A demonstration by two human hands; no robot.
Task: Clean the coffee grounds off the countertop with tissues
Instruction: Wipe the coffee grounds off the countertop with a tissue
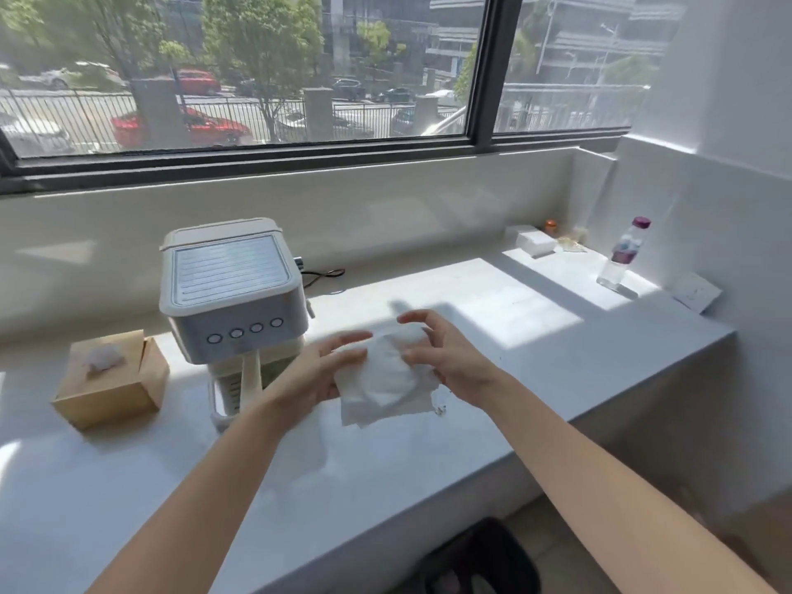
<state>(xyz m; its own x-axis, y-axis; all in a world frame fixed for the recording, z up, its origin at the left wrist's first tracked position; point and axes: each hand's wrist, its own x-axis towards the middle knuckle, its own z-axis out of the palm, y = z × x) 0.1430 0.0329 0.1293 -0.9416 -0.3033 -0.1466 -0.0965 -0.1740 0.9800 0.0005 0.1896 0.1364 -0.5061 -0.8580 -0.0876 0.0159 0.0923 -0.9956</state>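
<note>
A white tissue (385, 388) hangs between both hands just above the white countertop (535, 336), right of the coffee machine. My left hand (317, 375) grips its left edge. My right hand (445, 358) pinches its upper right part, with the other fingers spread. A small dark smear, likely coffee grounds (439, 406), lies on the counter by the tissue's lower right corner. The tissue covers the counter beneath it. A brown tissue box (113, 379) with a tissue poking out stands at the left.
A white coffee machine (233, 293) stands left of my hands, its cable trailing behind. At the far right end are a water bottle (623, 255), a white box (535, 241) and a card (696, 291). A black bin (480, 559) sits on the floor below the counter edge.
</note>
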